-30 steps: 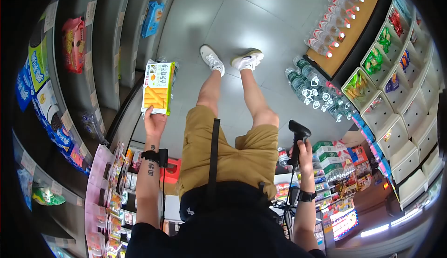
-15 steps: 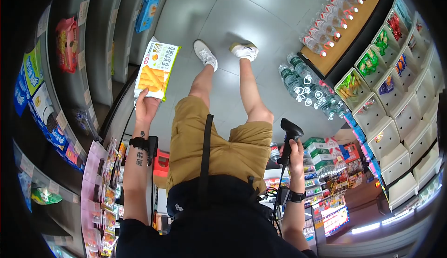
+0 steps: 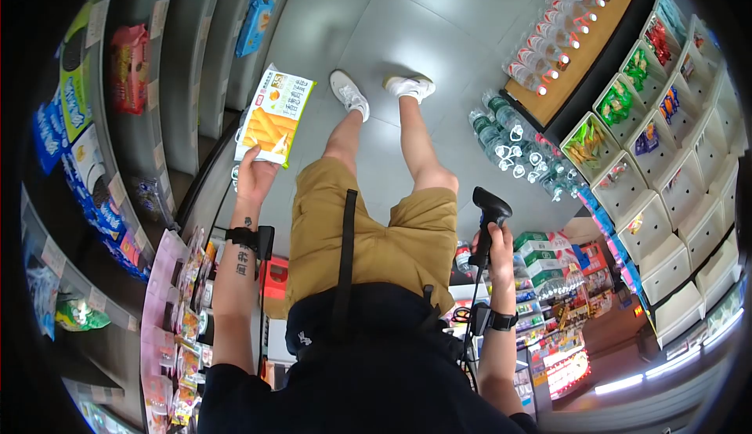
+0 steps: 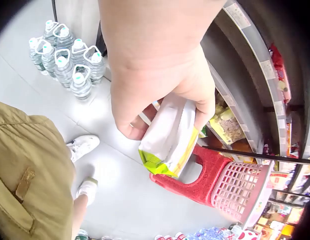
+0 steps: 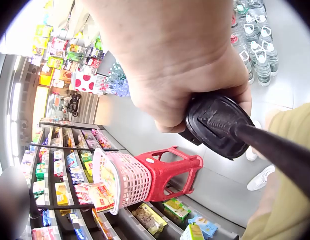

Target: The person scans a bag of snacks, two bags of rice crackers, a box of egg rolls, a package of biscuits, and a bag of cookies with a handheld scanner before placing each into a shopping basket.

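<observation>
My left hand (image 3: 257, 177) grips one end of a white, yellow and green pack of egg rolls (image 3: 276, 117), printed side facing up. In the left wrist view, thumb and fingers lie on opposite sides of the pack (image 4: 170, 132), whose white end and green edge show. My right hand (image 3: 500, 254) grips the handle of a black barcode scanner (image 3: 493, 208), well apart from the pack. Seen from the right wrist, the fingers wrap round the handle, and a black cable (image 5: 275, 142) runs from its base. The scanner's head is hidden there.
Snack shelves (image 3: 176, 81) curve along the left. Large water bottles (image 3: 509, 132) stand on the floor at right, near white candy bins (image 3: 634, 175). In the right wrist view, a pink basket (image 5: 135, 180) sits on a red stool (image 5: 167, 170).
The pack has moved forward and tilted, so its top leans right. Over the last half second it shifted slightly right. The scanner stays in the right hand, a little nearer the body's middle.
</observation>
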`<action>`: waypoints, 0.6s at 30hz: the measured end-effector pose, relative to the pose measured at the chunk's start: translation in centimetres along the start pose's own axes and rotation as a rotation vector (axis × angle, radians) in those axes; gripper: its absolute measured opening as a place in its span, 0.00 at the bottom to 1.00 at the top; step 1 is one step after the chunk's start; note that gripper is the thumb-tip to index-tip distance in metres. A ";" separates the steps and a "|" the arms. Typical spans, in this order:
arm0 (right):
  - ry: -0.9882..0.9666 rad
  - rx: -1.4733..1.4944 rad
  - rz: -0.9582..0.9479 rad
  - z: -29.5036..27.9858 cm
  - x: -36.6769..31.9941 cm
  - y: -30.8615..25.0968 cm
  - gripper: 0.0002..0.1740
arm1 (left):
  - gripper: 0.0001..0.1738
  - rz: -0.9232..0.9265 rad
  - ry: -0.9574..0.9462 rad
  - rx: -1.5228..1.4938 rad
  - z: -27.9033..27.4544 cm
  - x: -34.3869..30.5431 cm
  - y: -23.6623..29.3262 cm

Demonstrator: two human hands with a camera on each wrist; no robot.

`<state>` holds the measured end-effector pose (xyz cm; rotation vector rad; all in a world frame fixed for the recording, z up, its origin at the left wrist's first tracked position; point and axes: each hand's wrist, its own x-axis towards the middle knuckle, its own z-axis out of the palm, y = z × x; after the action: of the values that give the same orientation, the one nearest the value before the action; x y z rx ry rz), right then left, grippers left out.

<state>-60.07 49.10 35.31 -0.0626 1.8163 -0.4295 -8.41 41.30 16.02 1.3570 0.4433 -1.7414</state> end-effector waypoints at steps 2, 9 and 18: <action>-0.008 -0.008 -0.026 0.1 0.0 -0.5 0.12 | 0.38 0.012 -0.001 0.010 0.8 -0.8 0.5; -0.023 -0.021 -0.159 -0.2 -1.9 -4.1 0.12 | 0.36 0.055 -0.140 0.077 4.9 -5.6 3.1; -0.118 -0.195 -0.485 1.3 -5.6 -10.9 0.16 | 0.37 0.201 -0.284 0.036 11.0 -13.4 4.4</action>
<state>-59.18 40.08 43.64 -0.6599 1.7131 -0.5726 -11.08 36.42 32.98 1.1142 0.1141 -1.7451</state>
